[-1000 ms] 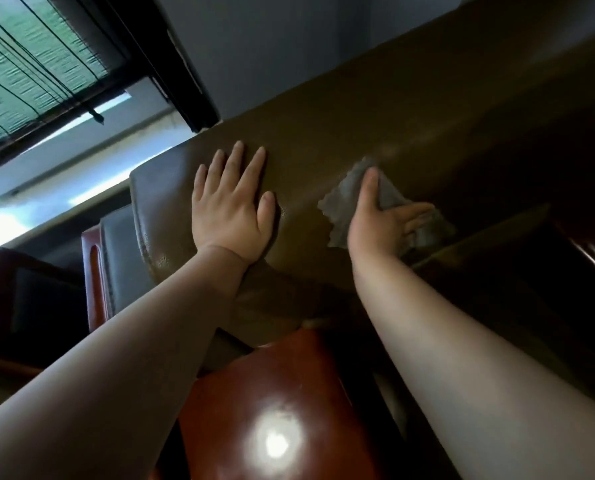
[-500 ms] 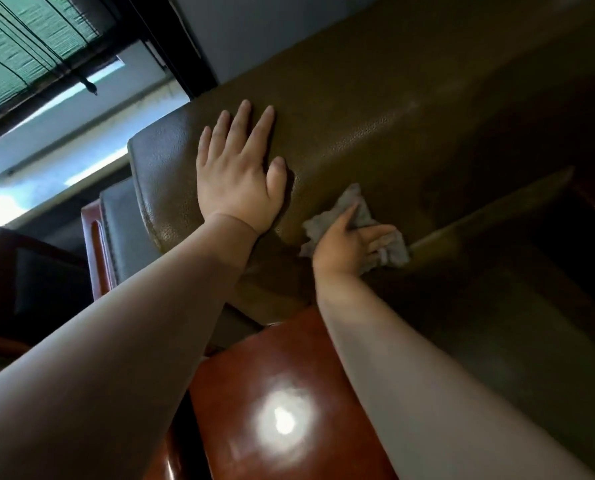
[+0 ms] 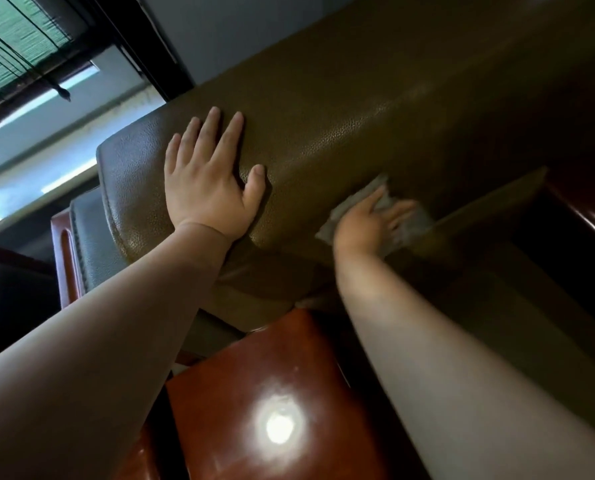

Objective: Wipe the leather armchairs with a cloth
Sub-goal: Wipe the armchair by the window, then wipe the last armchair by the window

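The brown leather backrest [image 3: 341, 109] of an armchair fills the middle of the view, seen tilted. My left hand [image 3: 207, 181] lies flat on its left end, fingers straight and spread. My right hand [image 3: 368, 221] presses a small grey cloth [image 3: 406, 225] against the lower edge of the backrest, where it meets the seat. The fingers look fairly straight on the cloth, but they are blurred by motion. Part of the cloth is hidden under the palm.
A glossy red-brown wooden armrest [image 3: 271, 403] sits below between my forearms. A second, dark leather chair [image 3: 91, 237] with a wooden frame stands at the left. A window with a green blind [image 3: 8, 46] is at the upper left, a grey wall behind.
My right hand slid the cloth down the backrest to its lower edge, then a little to the right along it. My left hand stayed flat on the backrest.
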